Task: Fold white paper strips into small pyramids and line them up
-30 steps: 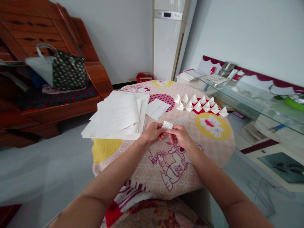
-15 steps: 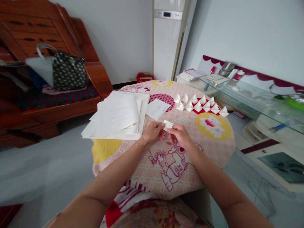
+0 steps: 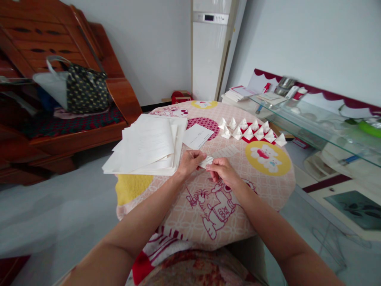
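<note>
A small folded piece of white printed paper (image 3: 206,161) is held between my two hands above the cloth-covered table (image 3: 190,214). My left hand (image 3: 190,162) pinches its left end with thumb and fingers closed. At its right end, my right hand (image 3: 222,170) grips it between thumb and forefinger. Just beyond the hands lies a flat white sheet (image 3: 197,136) with a few printed lines. Several small folded paper boats (image 3: 255,126) stand in two rows at the table's far right.
To the left, a stack of white papers (image 3: 145,145) covers part of the table. A glass shelf (image 3: 321,127) with dishes borders the right side. A wooden bench (image 3: 74,135) holding a dark patterned bag (image 3: 86,88) stands left; a tall white cabinet unit (image 3: 208,59) stands behind.
The folded paper has shifted slightly left and is turned to lie more lengthwise between my hands. My left hand has rolled over it a little, with its fingers tucked lower.
</note>
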Tool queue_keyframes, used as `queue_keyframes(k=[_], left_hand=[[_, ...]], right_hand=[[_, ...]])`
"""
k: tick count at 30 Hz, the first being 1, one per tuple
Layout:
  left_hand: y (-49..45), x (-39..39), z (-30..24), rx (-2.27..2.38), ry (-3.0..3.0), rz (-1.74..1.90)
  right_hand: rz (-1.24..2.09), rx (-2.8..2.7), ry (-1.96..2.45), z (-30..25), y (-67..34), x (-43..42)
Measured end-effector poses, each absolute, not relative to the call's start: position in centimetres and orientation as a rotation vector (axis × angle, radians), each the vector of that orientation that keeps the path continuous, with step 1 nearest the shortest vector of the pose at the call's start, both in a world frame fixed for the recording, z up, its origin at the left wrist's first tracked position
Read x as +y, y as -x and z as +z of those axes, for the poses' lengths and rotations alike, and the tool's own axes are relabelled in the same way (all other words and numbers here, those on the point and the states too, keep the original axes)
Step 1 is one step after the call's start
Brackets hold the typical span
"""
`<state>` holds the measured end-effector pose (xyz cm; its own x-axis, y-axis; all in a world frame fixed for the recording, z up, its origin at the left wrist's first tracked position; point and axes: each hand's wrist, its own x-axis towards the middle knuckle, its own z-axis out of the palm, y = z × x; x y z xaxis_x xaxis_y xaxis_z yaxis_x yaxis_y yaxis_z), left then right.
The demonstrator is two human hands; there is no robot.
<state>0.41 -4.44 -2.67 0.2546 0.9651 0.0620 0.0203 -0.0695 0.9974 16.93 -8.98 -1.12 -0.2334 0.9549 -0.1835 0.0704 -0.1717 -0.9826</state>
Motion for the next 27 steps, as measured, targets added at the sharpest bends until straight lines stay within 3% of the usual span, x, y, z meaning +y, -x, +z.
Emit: queue_keyframes(k=[14, 21, 27], left_hand=[[0.0, -4.5, -1.8, 1.025, -1.447, 0.948], [-0.1, -5.2, -1.1, 0.95, -1.382, 0.687], [0.1, -5.3, -1.3, 0.974, -1.406, 0.633]], right_hand=[[1.465, -1.264, 1.222, -0.6, -18.1, -8.5], [1.31, -1.031, 1.272, -1.1, -18.7, -7.7], [1.293, -1.196, 1.28, -1.3, -19.7, -7.2]])
